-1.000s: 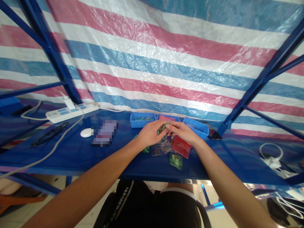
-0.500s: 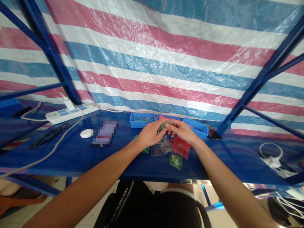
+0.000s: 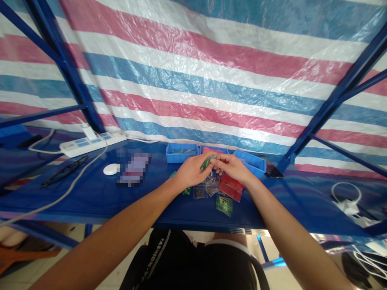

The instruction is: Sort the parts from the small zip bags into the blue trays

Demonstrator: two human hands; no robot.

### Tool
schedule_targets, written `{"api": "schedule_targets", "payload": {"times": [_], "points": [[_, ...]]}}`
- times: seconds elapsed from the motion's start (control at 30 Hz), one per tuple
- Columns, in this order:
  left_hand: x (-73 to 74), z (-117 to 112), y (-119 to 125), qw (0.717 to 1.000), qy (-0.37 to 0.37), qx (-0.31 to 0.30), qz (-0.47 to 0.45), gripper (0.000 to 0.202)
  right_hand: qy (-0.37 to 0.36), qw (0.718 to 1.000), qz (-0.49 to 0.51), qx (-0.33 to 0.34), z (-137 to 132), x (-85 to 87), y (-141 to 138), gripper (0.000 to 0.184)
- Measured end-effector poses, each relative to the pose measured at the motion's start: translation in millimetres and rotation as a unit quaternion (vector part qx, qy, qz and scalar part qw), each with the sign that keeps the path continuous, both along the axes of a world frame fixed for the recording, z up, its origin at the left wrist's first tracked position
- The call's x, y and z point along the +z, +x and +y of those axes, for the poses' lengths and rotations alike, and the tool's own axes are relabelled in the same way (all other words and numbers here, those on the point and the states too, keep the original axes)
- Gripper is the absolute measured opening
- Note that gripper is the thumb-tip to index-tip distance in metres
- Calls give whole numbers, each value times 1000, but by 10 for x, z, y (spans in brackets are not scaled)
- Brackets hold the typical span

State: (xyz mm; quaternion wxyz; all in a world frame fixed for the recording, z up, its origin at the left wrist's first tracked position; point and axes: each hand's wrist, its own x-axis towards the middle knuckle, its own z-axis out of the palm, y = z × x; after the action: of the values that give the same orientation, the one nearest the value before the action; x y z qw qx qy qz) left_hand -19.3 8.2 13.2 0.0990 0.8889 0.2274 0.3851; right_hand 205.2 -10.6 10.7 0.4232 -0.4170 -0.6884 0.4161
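Between my two hands is a small green plastic bag, held just above a pile of other bags. My left hand grips its left side, the fingers partly hidden behind it. The thumb and fingers of my right hand pinch its right side. Beneath them lie clear bags with small metal pieces inside and a red bag. Closer to the table edge lies another green bag with dark, thin pieces in it. More green bag shows under my left wrist.
Blue bins stand along the back: a left bin with small bags, a middle bin partly hidden by my hands, and a right bin. Beside it lies a dark phone. Leftward are a white oval object, glasses, a power strip and its cable.
Both hands stay in nearly the same place, still holding the green bag. The whole view has shifted very slightly.
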Motion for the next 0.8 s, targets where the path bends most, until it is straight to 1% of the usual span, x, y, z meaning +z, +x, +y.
{"api": "schedule_targets", "payload": {"times": [0.37,0.6,0.8], "points": [[12,-4,3,1000,-8,2,12,40,2,1000,-9,-6,17,-20,9,47],[50,-57,6,1000,-12,-11,1,40,9,1000,-11,-22,-37,18,-11,48],[46,-69,11,1000,-20,-10,1,39,11,1000,-10,-17,-45,35,-19,47]]}}
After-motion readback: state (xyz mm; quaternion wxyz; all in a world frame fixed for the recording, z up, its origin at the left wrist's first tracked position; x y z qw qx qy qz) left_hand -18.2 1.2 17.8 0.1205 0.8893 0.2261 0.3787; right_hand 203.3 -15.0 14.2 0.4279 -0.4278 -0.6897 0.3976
